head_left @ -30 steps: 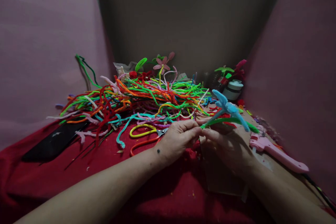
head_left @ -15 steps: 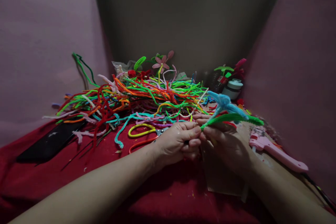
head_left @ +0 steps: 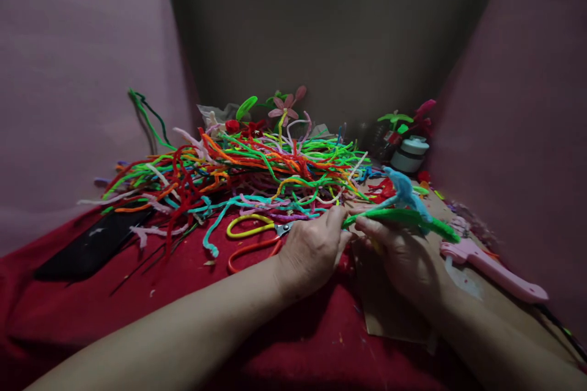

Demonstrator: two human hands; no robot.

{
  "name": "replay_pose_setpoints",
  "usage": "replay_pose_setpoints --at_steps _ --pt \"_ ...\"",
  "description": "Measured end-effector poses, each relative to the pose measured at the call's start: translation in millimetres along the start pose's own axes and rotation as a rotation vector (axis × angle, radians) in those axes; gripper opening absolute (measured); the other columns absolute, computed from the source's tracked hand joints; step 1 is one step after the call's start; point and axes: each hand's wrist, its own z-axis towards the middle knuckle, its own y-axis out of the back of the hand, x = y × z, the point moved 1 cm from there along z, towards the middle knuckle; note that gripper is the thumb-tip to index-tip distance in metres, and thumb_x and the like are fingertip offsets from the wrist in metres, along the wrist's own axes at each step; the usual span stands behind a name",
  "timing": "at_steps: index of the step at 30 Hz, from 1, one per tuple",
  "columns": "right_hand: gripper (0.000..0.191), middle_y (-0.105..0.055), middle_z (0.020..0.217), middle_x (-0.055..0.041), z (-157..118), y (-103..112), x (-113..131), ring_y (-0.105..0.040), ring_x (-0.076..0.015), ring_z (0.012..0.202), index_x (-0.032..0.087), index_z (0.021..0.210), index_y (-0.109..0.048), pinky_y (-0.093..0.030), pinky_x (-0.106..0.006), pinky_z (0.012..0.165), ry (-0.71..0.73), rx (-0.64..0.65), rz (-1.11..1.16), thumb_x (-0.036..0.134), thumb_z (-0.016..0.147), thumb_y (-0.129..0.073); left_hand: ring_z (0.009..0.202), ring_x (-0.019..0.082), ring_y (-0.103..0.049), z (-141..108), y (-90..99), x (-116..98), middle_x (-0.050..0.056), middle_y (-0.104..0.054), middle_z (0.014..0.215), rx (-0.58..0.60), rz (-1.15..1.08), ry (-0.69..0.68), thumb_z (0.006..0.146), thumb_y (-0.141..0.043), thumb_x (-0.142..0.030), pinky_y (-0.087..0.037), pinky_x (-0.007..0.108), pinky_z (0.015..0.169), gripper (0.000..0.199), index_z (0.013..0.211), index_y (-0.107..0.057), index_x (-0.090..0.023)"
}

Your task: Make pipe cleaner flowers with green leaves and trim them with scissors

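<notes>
Here, between pinkish walls (head_left: 82, 85), over red cloth (head_left: 192, 317), left grip (head_left: 312, 250) and right grip (head_left: 406, 256) narrow on green strip (head_left: 398, 215)

Head cam; faces fwd, down; L hand (head_left: 312, 250), R hand (head_left: 401, 253) close; wall (head_left: 330, 30) beyond.
</notes>
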Motion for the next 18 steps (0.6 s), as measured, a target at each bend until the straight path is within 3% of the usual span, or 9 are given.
replay_pose_setpoints --at_steps 4,7,14,18 --pt "0.016 -0.069 0.089 0.0000 1 -5 0 -0.061 -0.0225 0.087 0.025 0.078 -0.072 -0.047 -0.038 0.083 0.043 0.018 0.093 0.028 0.078 -0.056 0.062 0.016 -0.057 2 1.8 0 0.006 -0.060 0.075 -0.002 0.149 -0.122 0.090 -0.028 -0.024 -0.041 0.025 0.054 0.026 0.098 -0.050 -0.013" --pt "0.016 -0.069 0.095 -0.0008 1 -8 -2 -0.060 -0.0236 0.093 0.025 0.085 -0.071 -0.045 -0.038 0.085 0.061 -0.007 0.030 0.026 0.077 -0.058 0.064 0.015 -0.055 4 2.9 0 0.006 -0.059 0.076 0.045 0.069 -0.083 0.089 -0.029 -0.020 -0.040 0.025 0.057 0.024 0.094 -0.051 -0.014" --pt "0.019 -0.069 0.096 -0.0007 -1 -4 -4 -0.060 -0.0249 0.096 0.030 0.090 -0.071 -0.044 -0.041 0.089 0.079 -0.008 -0.070 0.029 0.080 -0.054 0.061 0.009 -0.046 8 6.0 -6 -0.001 -0.053 0.068 0.014 -0.456 0.110 0.086 -0.039 -0.019 -0.037 0.020 0.060 0.018 0.085 -0.057 -0.018" --pt "0.017 -0.071 0.091 -0.0009 -1 -5 1 -0.062 -0.0240 0.092 0.029 0.088 -0.072 -0.047 -0.038 0.084 0.010 -0.012 0.058 0.030 0.077 -0.058 0.050 0.005 -0.039 14 9.5 -12 -0.005 -0.044 0.058 0.098 -0.883 0.370 0.082 -0.044 -0.017 -0.032 0.016 0.051 0.014 0.073 -0.055 -0.017"
